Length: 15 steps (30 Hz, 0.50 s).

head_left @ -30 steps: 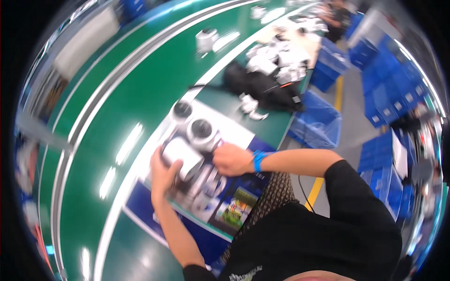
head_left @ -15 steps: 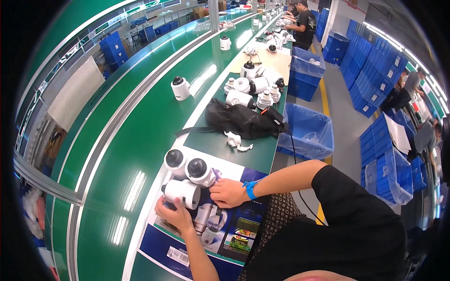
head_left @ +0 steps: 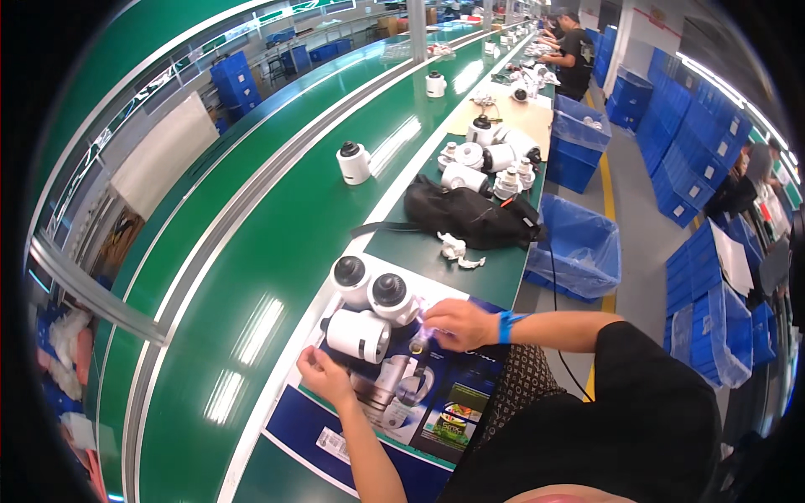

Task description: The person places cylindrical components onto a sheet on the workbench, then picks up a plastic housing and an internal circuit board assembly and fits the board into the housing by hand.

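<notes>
A white cylindrical housing (head_left: 356, 335) lies on its side on a printed cardboard sheet, its hollow end facing right. Behind it, two white housings with black ribbed tops (head_left: 392, 289) stand upright side by side. My left hand (head_left: 327, 377) is just in front of the lying housing, apart from it, its fingers loosely curled and nothing seen in them. To the right of the housings, my right hand (head_left: 459, 325), with a blue wristband, has its fingers pinched together. At its fingertips is a small shiny piece (head_left: 418, 342), too small and blurred to name.
A green conveyor belt (head_left: 277, 226) runs along the left, carrying several white housings. Farther up the bench lie a crumpled white tissue (head_left: 457, 250), a black bag (head_left: 470, 216) and a cluster of white parts (head_left: 495, 159). Blue bins (head_left: 574, 239) line the right; a co-worker (head_left: 577, 54) stands beyond.
My left hand has let go of the lying housing and drawn back slightly. My right hand has lifted a little, and a small shiny piece now shows at its fingertips. The view has shifted.
</notes>
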### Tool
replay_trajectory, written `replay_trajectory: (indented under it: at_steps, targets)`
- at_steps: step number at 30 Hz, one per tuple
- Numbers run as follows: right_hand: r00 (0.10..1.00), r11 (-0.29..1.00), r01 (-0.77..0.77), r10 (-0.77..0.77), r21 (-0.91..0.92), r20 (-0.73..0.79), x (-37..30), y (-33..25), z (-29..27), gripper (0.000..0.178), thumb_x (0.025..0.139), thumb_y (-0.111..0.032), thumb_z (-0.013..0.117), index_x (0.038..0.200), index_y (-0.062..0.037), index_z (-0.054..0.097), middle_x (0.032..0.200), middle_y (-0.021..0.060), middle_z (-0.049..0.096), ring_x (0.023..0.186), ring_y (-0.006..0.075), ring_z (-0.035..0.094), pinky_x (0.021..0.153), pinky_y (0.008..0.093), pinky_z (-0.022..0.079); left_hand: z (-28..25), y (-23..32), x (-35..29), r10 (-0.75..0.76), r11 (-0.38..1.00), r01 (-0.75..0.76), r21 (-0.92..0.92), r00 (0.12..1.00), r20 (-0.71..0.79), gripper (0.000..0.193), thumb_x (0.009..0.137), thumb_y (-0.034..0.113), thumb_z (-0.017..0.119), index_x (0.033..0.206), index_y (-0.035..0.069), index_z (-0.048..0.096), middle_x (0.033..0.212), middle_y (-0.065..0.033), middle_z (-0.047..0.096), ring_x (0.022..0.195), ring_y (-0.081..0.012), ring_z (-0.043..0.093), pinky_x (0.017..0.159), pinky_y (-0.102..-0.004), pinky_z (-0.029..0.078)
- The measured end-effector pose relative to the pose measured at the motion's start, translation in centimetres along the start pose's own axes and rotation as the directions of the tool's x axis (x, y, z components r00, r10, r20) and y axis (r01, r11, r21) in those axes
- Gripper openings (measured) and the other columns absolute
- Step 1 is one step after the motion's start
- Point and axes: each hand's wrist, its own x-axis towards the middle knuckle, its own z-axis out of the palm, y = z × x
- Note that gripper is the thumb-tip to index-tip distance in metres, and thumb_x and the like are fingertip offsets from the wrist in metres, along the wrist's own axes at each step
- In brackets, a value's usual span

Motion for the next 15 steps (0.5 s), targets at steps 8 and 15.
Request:
replay_trajectory:
  at_steps: [8, 15]
  targets:
    - [0.568, 0.871, 0.381, 0.046, -0.311, 0.822, -5.5, 8.2, -14.0, 0.076, 0.076, -0.025, 0.061, 0.143, -0.0032, 0.034, 0.153, 0.0141, 0.028, 0.139, 0.0295, 0.031, 0.114, 0.0432, 0.026, -0.4, 1.0, 0.2, -0.022, 0.998, 0.023, -0.058, 1.000, 0.008, 0.014, 0.091, 0.008, 0.055, 0.101, -0.001, 0.058, 0.102, -0.0102, 0.059, 0.090, -0.0210, 0.060, 0.072, -0.0294, 0.049]
    - [0.392, 0.870, 0.489, -0.150, -0.067, 0.908, -3.2, 10.7, -13.3, 0.106, 0.069, -0.049, 0.073, 0.148, -0.0030, 0.020, 0.156, 0.0164, 0.018, 0.144, 0.0316, 0.021, 0.116, 0.0469, 0.019, -0.1, 1.8, 0.0, 0.110, 0.987, -0.120, 0.112, 0.990, 0.087, 0.007, 0.085, 0.001, 0.053, 0.088, 0.001, 0.060, 0.096, -0.0082, 0.056, 0.080, -0.0196, 0.056, 0.066, -0.0282, 0.045]
